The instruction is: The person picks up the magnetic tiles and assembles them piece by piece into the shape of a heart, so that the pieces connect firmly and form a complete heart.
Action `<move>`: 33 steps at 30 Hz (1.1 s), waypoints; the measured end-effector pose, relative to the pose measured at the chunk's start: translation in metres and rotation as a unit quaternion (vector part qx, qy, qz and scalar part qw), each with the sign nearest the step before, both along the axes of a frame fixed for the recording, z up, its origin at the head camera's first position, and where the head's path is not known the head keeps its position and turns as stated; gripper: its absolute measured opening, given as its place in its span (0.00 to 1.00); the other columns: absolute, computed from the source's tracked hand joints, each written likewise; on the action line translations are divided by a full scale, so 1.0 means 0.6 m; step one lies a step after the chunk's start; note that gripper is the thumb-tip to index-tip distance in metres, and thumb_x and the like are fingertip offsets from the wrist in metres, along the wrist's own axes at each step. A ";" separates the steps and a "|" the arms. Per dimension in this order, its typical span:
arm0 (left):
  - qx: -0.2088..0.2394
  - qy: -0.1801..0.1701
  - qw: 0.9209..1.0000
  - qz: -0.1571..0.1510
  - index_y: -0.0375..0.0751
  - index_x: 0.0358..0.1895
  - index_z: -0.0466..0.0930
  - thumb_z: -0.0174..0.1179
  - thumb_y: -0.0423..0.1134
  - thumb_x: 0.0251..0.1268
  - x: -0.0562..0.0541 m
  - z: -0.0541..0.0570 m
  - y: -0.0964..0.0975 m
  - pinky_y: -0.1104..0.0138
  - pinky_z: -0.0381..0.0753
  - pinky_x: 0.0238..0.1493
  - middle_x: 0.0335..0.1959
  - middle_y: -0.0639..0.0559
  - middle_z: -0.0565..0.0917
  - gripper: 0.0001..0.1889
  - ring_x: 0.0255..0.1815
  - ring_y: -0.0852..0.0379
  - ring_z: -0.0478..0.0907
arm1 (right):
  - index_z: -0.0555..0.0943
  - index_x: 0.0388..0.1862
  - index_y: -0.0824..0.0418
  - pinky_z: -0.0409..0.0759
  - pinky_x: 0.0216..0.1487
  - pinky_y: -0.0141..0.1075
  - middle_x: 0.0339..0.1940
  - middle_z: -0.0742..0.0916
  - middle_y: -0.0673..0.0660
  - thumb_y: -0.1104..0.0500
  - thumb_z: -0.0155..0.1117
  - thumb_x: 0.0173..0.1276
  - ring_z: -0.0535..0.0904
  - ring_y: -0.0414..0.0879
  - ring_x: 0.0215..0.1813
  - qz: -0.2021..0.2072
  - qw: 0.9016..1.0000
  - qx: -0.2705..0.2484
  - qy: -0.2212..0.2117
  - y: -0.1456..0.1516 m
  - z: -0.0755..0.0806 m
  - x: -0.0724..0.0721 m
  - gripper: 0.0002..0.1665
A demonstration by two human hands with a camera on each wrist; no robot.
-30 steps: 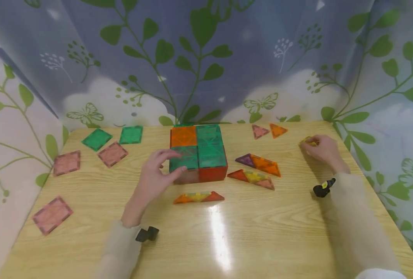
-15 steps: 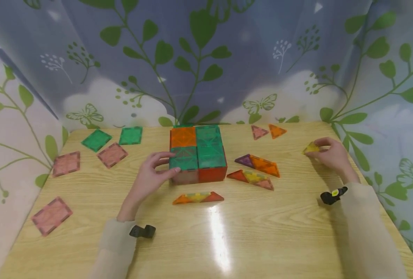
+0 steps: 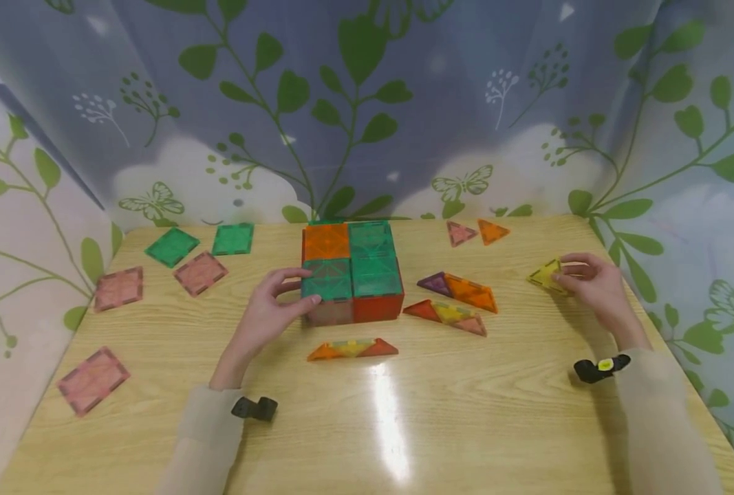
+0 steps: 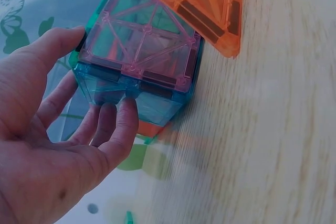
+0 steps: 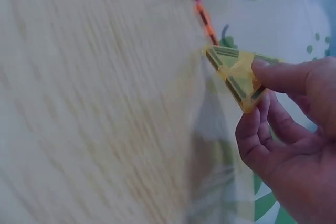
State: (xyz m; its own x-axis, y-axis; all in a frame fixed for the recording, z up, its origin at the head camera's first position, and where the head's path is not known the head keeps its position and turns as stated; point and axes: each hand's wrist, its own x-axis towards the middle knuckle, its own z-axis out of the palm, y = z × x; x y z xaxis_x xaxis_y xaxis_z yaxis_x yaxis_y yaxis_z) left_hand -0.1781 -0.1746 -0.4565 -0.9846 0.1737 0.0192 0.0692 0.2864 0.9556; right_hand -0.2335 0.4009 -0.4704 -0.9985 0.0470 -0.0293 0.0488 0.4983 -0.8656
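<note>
In the head view a low box of see-through magnetic tiles (image 3: 374, 276) stands mid-table, its top made of green squares and one orange square. My left hand (image 3: 266, 304) holds the box at its near left corner, thumb on the front edge and fingers along the left side. Seen from the left wrist, a pink square tile (image 4: 139, 40) forms the front wall. Over at the right, my right hand (image 3: 603, 289) pinches a yellow triangular magnetic tile (image 3: 544, 276) between thumb and fingers, tilted up above the table. The right wrist view shows the yellow tile's dark magnet strips along its edges.
Strips of joined triangles lie right of the box, one purple and orange (image 3: 466, 290), one red, yellow and pink (image 3: 446, 316). Another triangle strip (image 3: 351, 349) lies in front. Loose green tiles (image 3: 233, 239) and pink tiles (image 3: 119, 289) are leftward. Pink (image 3: 460, 234) and orange (image 3: 492, 232) triangles lie behind.
My right hand has lifted the yellow triangle off the table and drawn it slightly nearer, tilting it up. My left hand has closed in on the box's corner.
</note>
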 end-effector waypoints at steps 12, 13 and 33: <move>-0.009 0.011 1.000 0.005 0.48 0.66 0.77 0.70 0.43 0.67 0.001 0.002 0.001 0.47 0.82 0.62 0.72 0.47 0.69 0.25 0.72 0.41 0.72 | 0.79 0.56 0.64 0.84 0.42 0.23 0.40 0.86 0.35 0.65 0.71 0.68 0.84 0.29 0.43 0.055 0.995 -0.041 0.075 -0.114 0.057 0.037 0.19; -0.011 0.013 1.000 0.006 0.49 0.65 0.77 0.70 0.43 0.67 0.002 0.002 0.002 0.47 0.82 0.62 0.71 0.47 0.69 0.25 0.71 0.41 0.73 | 0.79 0.56 0.65 0.84 0.41 0.22 0.40 0.86 0.36 0.67 0.71 0.67 0.84 0.29 0.43 0.059 0.994 -0.045 0.083 -0.124 0.061 0.042 0.19; -0.064 0.207 0.975 -0.051 0.39 0.48 0.86 0.71 0.37 0.64 0.058 0.057 0.098 0.62 0.86 0.41 0.44 0.46 0.85 0.12 0.41 0.55 0.82 | 0.80 0.48 0.68 0.87 0.42 0.32 0.41 0.86 0.44 0.72 0.70 0.65 0.86 0.38 0.45 0.235 0.959 -0.129 0.087 -0.326 0.085 0.123 0.14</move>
